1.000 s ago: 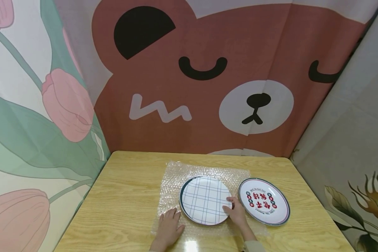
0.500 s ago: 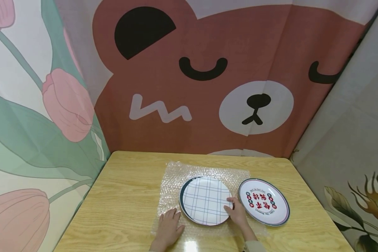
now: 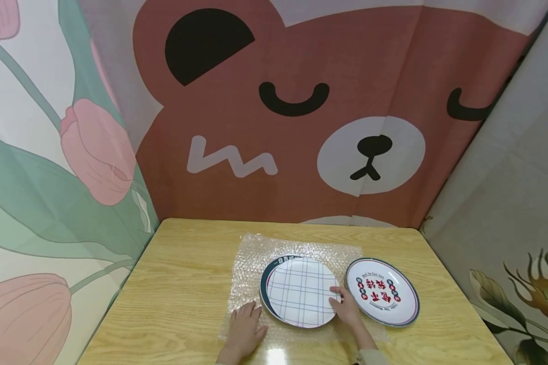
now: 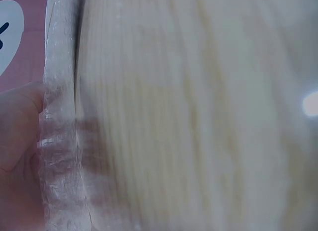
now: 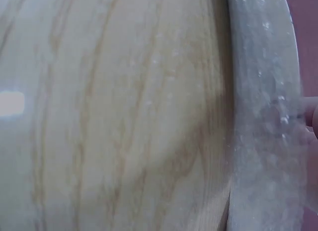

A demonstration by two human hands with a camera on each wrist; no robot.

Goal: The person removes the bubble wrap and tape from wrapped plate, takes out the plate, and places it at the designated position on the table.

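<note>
Head view: the bear-print curtain (image 3: 338, 66) hangs beyond both hands. Under them lies the wooden table (image 3: 187, 274), with bubble wrap (image 3: 246, 268) on it. Right of the right hand is the lettered plate (image 3: 382, 291); the dark-rimmed plate (image 3: 270, 270) shows beneath the checked plate (image 3: 301, 291), which sits between the hands. The right hand (image 3: 345, 307) pinches the checked plate's edge; the left hand (image 3: 244, 327) rests flat on the wrap, fingers extended.
</note>
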